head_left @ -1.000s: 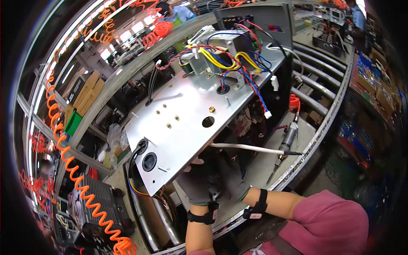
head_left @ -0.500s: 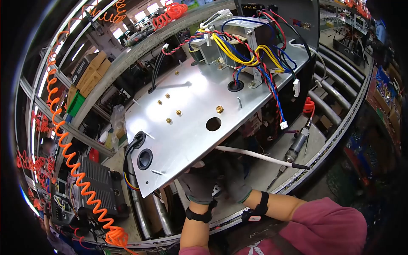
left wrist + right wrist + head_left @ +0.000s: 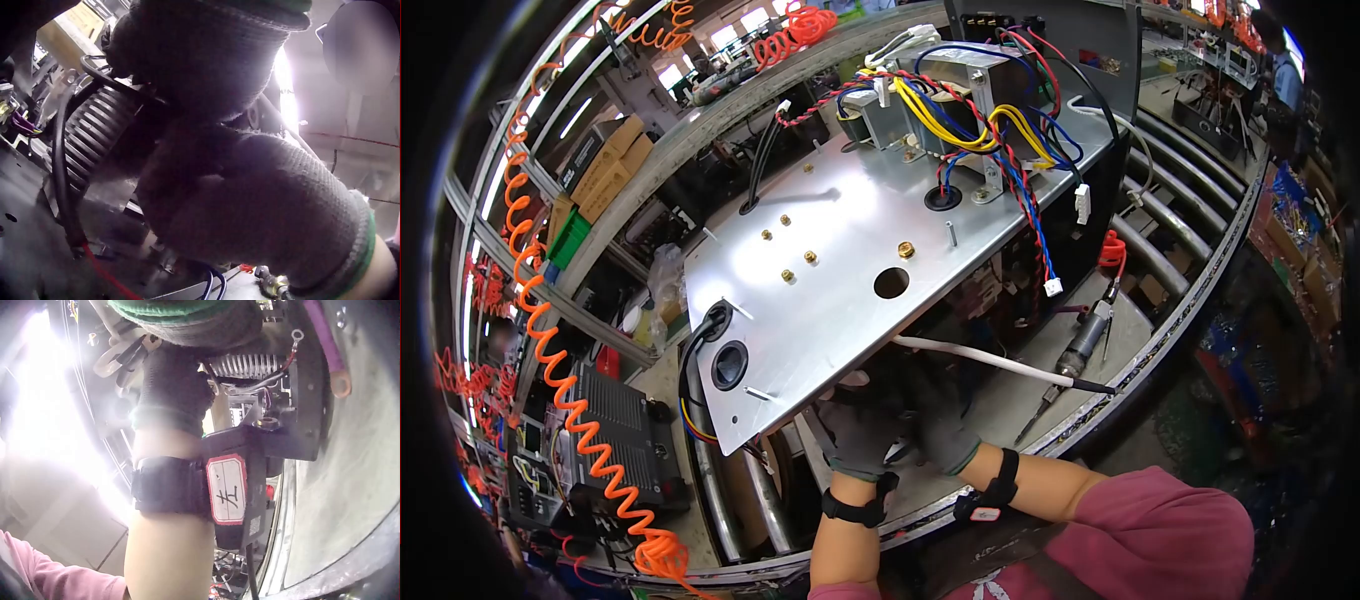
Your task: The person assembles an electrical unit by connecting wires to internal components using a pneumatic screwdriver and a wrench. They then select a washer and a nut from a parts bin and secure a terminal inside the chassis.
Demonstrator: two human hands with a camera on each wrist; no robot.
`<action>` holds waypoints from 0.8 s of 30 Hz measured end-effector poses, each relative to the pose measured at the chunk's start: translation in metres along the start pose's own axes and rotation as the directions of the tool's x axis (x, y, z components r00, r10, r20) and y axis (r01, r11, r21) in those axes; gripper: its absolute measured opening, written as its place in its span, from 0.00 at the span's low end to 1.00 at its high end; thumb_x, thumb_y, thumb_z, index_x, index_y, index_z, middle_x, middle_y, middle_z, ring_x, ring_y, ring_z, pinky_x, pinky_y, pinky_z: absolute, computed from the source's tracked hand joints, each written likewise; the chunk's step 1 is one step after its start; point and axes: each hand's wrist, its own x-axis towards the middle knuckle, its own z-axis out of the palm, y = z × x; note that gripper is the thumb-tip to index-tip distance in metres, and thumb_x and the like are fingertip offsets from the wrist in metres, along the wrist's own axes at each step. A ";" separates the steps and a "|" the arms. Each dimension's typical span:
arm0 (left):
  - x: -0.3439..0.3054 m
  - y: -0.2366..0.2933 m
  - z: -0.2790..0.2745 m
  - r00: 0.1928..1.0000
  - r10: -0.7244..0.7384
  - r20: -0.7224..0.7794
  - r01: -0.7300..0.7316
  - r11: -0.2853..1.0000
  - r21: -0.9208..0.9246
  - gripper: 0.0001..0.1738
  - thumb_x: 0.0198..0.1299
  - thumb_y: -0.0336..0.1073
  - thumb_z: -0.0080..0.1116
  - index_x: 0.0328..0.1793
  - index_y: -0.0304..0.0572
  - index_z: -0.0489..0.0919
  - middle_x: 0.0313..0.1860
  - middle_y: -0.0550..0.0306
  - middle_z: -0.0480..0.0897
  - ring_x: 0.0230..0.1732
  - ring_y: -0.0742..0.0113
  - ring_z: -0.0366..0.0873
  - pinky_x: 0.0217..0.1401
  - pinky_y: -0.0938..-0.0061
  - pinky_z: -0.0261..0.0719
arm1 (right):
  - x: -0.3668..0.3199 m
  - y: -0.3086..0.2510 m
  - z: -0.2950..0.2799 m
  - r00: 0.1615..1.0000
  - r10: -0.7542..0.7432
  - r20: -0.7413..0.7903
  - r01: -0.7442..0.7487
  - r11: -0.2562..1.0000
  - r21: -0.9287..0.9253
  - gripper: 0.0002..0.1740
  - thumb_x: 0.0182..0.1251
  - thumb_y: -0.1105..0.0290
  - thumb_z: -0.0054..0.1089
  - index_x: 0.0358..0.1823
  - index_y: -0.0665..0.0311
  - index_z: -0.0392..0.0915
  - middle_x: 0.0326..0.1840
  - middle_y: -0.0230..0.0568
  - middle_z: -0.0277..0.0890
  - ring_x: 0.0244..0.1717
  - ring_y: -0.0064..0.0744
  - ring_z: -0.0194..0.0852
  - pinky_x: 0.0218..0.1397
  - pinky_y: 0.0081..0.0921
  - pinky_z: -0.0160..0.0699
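Observation:
The left hand (image 3: 858, 435), in a grey glove, reaches below the near edge of a silvery metal panel (image 3: 830, 300). Beside it is the gloved right hand (image 3: 945, 430), close to a white cable (image 3: 990, 360). The panel and shadow hide most fingers, and whatever they touch cannot be made out. In the left wrist view the gloves nearly meet, next to a finned metal part (image 3: 100, 137) and a black cable (image 3: 60, 156). The right wrist view shows a ring terminal (image 3: 297, 339) and a purple lead (image 3: 325, 337) near the gloves.
Coloured wires (image 3: 940, 125) lie over metal parts on the panel's far end. A pen-like tool (image 3: 1080, 350) rests at the right, near metal rollers (image 3: 1175, 215). An orange coiled hose (image 3: 575, 405) hangs at left, before a grey finned unit (image 3: 615, 430).
The head view has shifted, first moving the panel and wires right and nearer, then slightly back left. Both hands stay side by side under the panel's near edge.

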 end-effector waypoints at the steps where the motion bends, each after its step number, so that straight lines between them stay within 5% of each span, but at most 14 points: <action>1: 0.000 -0.001 0.001 1.000 -0.005 -0.005 0.005 1.000 -0.027 0.20 0.55 0.32 0.58 0.56 0.47 0.78 0.51 0.55 0.80 0.50 0.55 0.77 0.47 0.63 0.75 | 0.000 -0.001 -0.001 1.000 0.026 0.016 -0.026 1.000 0.005 0.14 0.72 0.68 0.47 0.50 0.70 0.74 0.42 0.48 0.77 0.42 0.37 0.77 0.46 0.30 0.75; 5: 0.003 0.004 0.005 0.999 -0.037 -0.012 0.037 0.999 0.014 0.19 0.54 0.32 0.58 0.55 0.47 0.78 0.51 0.55 0.81 0.49 0.55 0.77 0.47 0.64 0.75 | -0.002 -0.002 -0.001 0.999 0.035 -0.007 -0.034 0.997 0.067 0.13 0.70 0.71 0.47 0.50 0.70 0.74 0.44 0.50 0.76 0.44 0.42 0.77 0.46 0.32 0.75; 7: 0.000 0.006 0.007 0.999 -0.047 -0.024 0.047 0.999 -0.008 0.20 0.53 0.31 0.59 0.55 0.47 0.78 0.50 0.55 0.80 0.49 0.55 0.77 0.47 0.64 0.74 | -0.001 0.008 -0.002 0.973 -0.227 0.032 0.228 0.939 -0.258 0.15 0.63 0.74 0.51 0.51 0.69 0.74 0.44 0.53 0.75 0.45 0.48 0.76 0.46 0.37 0.75; 8: -0.009 -0.006 0.027 0.999 -0.040 -0.020 0.039 0.998 -0.051 0.25 0.59 0.41 0.53 0.61 0.39 0.70 0.47 0.48 0.75 0.42 0.54 0.74 0.39 0.60 0.70 | -0.001 0.009 -0.002 0.972 -0.230 0.042 0.233 0.937 -0.259 0.15 0.63 0.74 0.51 0.51 0.69 0.74 0.44 0.53 0.75 0.45 0.48 0.76 0.46 0.37 0.75; 12: -0.001 0.000 0.015 0.996 -0.038 0.076 0.034 0.998 0.052 0.24 0.58 0.40 0.52 0.60 0.37 0.71 0.46 0.43 0.74 0.37 0.50 0.75 0.33 0.56 0.70 | 0.002 0.001 -0.004 0.976 -0.205 0.073 0.216 0.951 -0.221 0.22 0.55 0.76 0.54 0.54 0.69 0.72 0.45 0.55 0.75 0.46 0.54 0.75 0.46 0.42 0.74; 14: 0.001 0.000 0.013 0.989 0.141 -0.036 -0.131 0.971 0.202 0.25 0.56 0.39 0.52 0.59 0.36 0.71 0.44 0.40 0.73 0.35 0.48 0.74 0.31 0.55 0.69 | 0.001 -0.001 -0.007 0.967 -0.245 0.066 0.253 0.925 -0.285 0.23 0.54 0.77 0.54 0.55 0.69 0.72 0.45 0.55 0.74 0.47 0.54 0.74 0.47 0.43 0.74; 15: -0.001 0.000 0.014 0.990 0.135 -0.037 -0.125 0.972 0.198 0.25 0.56 0.39 0.52 0.59 0.36 0.71 0.44 0.40 0.73 0.35 0.48 0.74 0.31 0.55 0.69 | -0.002 0.000 -0.009 0.978 -0.160 0.137 0.191 0.948 -0.256 0.29 0.50 0.77 0.58 0.58 0.70 0.70 0.53 0.57 0.71 0.56 0.57 0.68 0.56 0.44 0.69; 16: -0.002 -0.001 0.016 0.993 0.118 -0.015 -0.114 0.980 0.161 0.25 0.55 0.39 0.52 0.58 0.37 0.72 0.43 0.41 0.73 0.34 0.49 0.74 0.30 0.55 0.68 | -0.003 0.002 -0.010 0.975 -0.076 0.209 0.125 0.964 -0.234 0.34 0.47 0.76 0.61 0.61 0.71 0.67 0.61 0.59 0.67 0.64 0.59 0.61 0.64 0.45 0.65; 18: -0.002 -0.001 0.017 0.995 0.099 0.004 -0.099 0.988 0.121 0.25 0.54 0.40 0.53 0.58 0.37 0.72 0.43 0.43 0.73 0.34 0.49 0.74 0.30 0.55 0.68 | -0.002 0.004 -0.011 0.970 -0.071 0.231 0.119 0.972 -0.201 0.35 0.48 0.76 0.61 0.63 0.71 0.66 0.64 0.59 0.64 0.67 0.59 0.59 0.66 0.45 0.62; 20: -0.001 0.000 0.014 0.981 -0.131 0.147 0.165 0.952 -0.257 0.24 0.55 0.40 0.52 0.58 0.40 0.72 0.43 0.47 0.73 0.39 0.51 0.73 0.33 0.56 0.68 | -0.001 0.002 -0.012 0.964 -0.069 0.256 0.115 0.979 -0.166 0.36 0.49 0.76 0.61 0.65 0.71 0.64 0.66 0.60 0.62 0.69 0.59 0.56 0.68 0.46 0.60; 23: -0.003 -0.005 0.017 0.998 -0.048 0.039 0.057 0.958 -0.280 0.22 0.55 0.39 0.52 0.57 0.41 0.73 0.44 0.52 0.73 0.45 0.56 0.72 0.41 0.60 0.68 | -0.003 0.000 -0.012 0.951 -0.025 0.307 0.094 0.973 -0.212 0.38 0.50 0.78 0.59 0.67 0.70 0.62 0.69 0.59 0.58 0.72 0.58 0.51 0.70 0.46 0.57; 24: -0.003 -0.005 0.020 0.998 -0.057 0.036 0.065 0.957 -0.284 0.22 0.55 0.39 0.52 0.57 0.41 0.73 0.44 0.52 0.73 0.45 0.56 0.72 0.41 0.60 0.68 | -0.003 0.003 -0.008 0.968 -0.066 0.240 0.119 0.970 -0.213 0.34 0.51 0.77 0.57 0.65 0.69 0.64 0.65 0.58 0.63 0.66 0.56 0.59 0.66 0.44 0.62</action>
